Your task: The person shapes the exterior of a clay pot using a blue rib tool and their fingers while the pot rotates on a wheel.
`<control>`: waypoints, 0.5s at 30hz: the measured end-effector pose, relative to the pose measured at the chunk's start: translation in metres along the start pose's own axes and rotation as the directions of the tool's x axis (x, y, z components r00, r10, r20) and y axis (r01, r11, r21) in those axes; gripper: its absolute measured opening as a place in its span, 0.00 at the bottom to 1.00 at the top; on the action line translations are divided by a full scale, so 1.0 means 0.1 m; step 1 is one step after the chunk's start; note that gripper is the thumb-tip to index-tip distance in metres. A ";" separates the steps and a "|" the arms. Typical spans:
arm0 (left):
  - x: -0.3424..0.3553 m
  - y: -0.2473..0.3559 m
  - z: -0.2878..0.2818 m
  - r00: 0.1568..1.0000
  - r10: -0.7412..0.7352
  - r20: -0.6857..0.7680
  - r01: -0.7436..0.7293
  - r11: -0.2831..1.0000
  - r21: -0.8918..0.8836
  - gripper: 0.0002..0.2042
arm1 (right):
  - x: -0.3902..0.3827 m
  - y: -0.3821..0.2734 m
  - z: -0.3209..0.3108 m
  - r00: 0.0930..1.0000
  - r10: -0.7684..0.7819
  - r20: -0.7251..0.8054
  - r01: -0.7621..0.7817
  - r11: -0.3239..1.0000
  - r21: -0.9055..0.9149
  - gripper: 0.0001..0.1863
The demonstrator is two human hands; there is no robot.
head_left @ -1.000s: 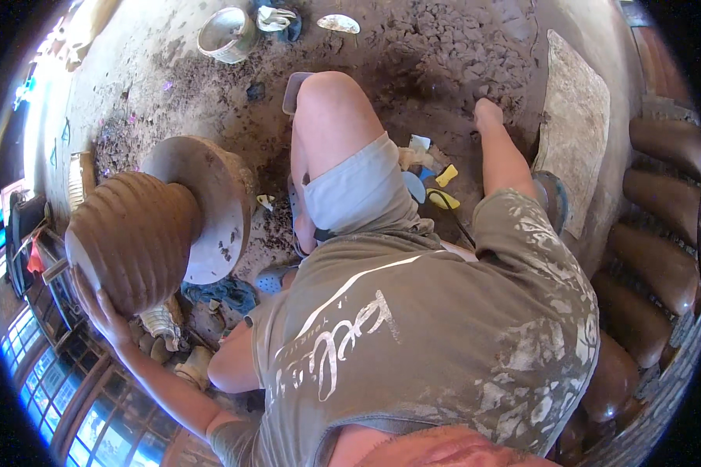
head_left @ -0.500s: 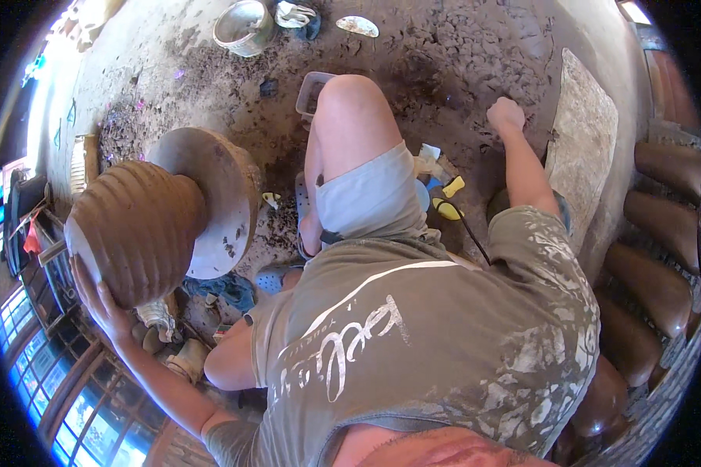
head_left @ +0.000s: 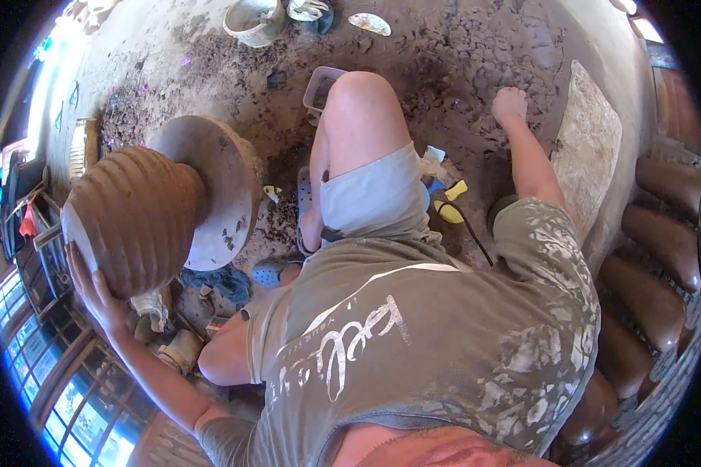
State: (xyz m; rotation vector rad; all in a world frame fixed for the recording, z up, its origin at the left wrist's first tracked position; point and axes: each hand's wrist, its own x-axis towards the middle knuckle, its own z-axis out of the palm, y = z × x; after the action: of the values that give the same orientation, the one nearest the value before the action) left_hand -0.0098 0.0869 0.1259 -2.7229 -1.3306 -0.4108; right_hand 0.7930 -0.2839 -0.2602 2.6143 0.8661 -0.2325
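A large brown clay pot (head_left: 132, 222) with horizontal ridges stands on a round wheel head (head_left: 234, 191) at the left. My left hand (head_left: 97, 288) lies against the pot's near left side, fingers stretched along it. My right hand (head_left: 510, 105) is out at the upper right over muddy, lumpy clay (head_left: 459, 62) on the floor, fingers curled; what they hold, if anything, is too small to make out. Below it lie yellow sponges (head_left: 449, 212), blue tool pieces and a dark cord.
A bucket (head_left: 254, 23), cloths and a clear plastic tub (head_left: 319, 87) are on the dirty floor ahead. A pale sheet (head_left: 588, 148) lies at the right beside a row of brown clay forms (head_left: 654, 233). A dark blue cloth (head_left: 218, 282) is near the wheel. Windows line the lower left.
My right hand has shifted upward and to the right over the floor, its arm reaching farther out. My left hand stays against the pot.
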 end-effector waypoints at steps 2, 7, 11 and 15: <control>0.06 -0.01 0.03 1.000 0.012 -0.008 -0.012 1.000 -0.011 0.38 | -0.01 -0.01 0.04 0.999 -0.033 0.021 0.034 0.998 -0.050 0.25; 0.04 0.12 0.00 1.000 -0.012 -0.008 0.012 1.000 -0.015 0.38 | -0.04 -0.01 -0.49 0.992 -0.096 0.084 0.099 0.994 -0.037 0.18; 0.05 0.01 0.02 1.000 0.013 -0.013 -0.014 0.999 -0.032 0.38 | -0.04 -0.17 -0.52 0.981 -0.112 0.161 0.122 0.991 -0.052 0.16; 0.00 0.14 0.03 0.999 -0.039 -0.021 0.037 0.998 -0.057 0.37 | 0.16 -0.23 -0.19 0.975 -0.214 0.056 0.220 0.964 -0.150 0.15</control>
State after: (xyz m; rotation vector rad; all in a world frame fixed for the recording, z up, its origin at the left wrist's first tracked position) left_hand 0.0017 0.0794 0.1238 -2.7330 -1.3877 -0.4880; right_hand 0.7923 -0.2509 -0.2541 2.3630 1.1118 -0.2629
